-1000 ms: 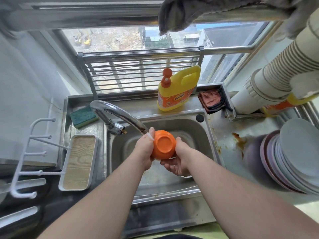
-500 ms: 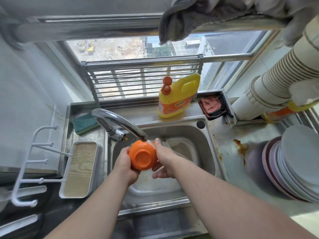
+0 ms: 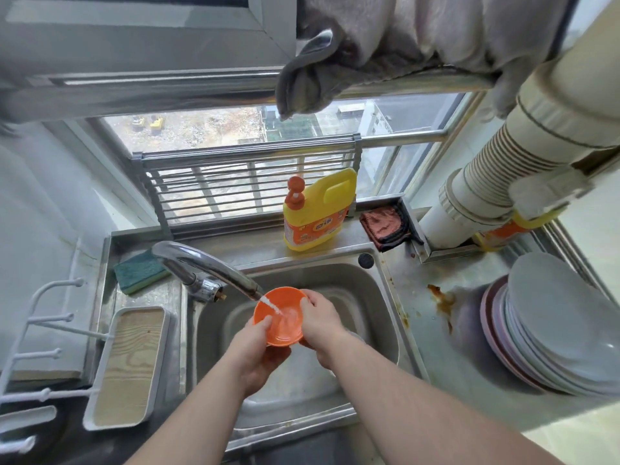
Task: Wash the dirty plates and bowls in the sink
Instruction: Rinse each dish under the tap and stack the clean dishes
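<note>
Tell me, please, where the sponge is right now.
Head view, left: the sponge lies on the sink's back-left ledge, behind the faucet.

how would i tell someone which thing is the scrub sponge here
Start at the steel sink and follow the faucet back to its base. Just left of it, on the counter ledge, lies the sponge: a flat block, green on top, yellow underneath, unlike the tall yellow detergent bottle.

Two bare forearms, no sleeves, left grip (image 3: 258, 354), right grip (image 3: 320, 325), no gloves
</note>
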Available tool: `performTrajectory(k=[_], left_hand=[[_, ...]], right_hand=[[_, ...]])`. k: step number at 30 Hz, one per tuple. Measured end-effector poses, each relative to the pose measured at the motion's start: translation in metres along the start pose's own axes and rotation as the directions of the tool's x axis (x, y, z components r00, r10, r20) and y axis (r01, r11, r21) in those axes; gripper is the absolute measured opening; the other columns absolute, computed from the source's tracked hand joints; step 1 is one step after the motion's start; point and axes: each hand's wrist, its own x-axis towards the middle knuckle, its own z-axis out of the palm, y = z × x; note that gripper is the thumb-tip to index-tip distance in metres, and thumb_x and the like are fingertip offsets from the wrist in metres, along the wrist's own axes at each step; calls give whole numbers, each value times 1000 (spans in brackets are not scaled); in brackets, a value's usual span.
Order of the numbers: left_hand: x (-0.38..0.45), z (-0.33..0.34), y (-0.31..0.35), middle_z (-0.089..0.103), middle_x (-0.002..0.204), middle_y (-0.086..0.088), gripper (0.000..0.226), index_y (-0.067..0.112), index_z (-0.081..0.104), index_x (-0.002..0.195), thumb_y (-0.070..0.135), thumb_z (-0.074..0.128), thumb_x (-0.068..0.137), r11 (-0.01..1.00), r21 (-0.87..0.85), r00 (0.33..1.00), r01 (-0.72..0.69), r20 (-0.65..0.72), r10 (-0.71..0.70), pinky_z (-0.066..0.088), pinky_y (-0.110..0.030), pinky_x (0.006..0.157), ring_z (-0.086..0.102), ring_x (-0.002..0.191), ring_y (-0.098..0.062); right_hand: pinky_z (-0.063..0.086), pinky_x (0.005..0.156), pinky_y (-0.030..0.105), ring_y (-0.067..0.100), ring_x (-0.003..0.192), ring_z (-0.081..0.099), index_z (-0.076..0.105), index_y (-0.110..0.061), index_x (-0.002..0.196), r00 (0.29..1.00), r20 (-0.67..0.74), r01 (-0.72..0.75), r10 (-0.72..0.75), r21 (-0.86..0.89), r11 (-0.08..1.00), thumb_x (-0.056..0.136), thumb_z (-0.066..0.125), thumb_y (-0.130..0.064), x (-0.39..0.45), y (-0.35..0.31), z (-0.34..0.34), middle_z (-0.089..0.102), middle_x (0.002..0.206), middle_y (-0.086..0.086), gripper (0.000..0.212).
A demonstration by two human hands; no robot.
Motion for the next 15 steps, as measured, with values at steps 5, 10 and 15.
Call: performTrajectory(k=[5,10,15], left_hand=[[-10,17,-11,73,95,-13,49,15,71,119,58,57,101,995,-103,997,8,72,-1,49,-37,73,61,80,-25],[-27,35,-21,74,98,-13,53,16,70,124,60,46,106,990,-138,996,-39,69,48,50,-38,75,63,86,-26],[-38,54,-32,72,105,-28,61,-1,59,133,53,39,110,936,-339,995,95,63,-78,64,-43,63,66,92,-39]], right_hand=[[62,73,34,24,109,69,64,-43,123,993,30,-113,110,114,987,103,43,-46,-7,7,-22,69,122,-1,29],[63,71,35,28,107,70,61,-43,120,984,77,-171,161,150,974,104,41,-48,-22,6,-46,66,124,6,26],[60,77,33,19,101,65,57,-39,130,998,57,6,-3,-54,999,104,51,-55,-43,-8,-65,63,125,-1,31]])
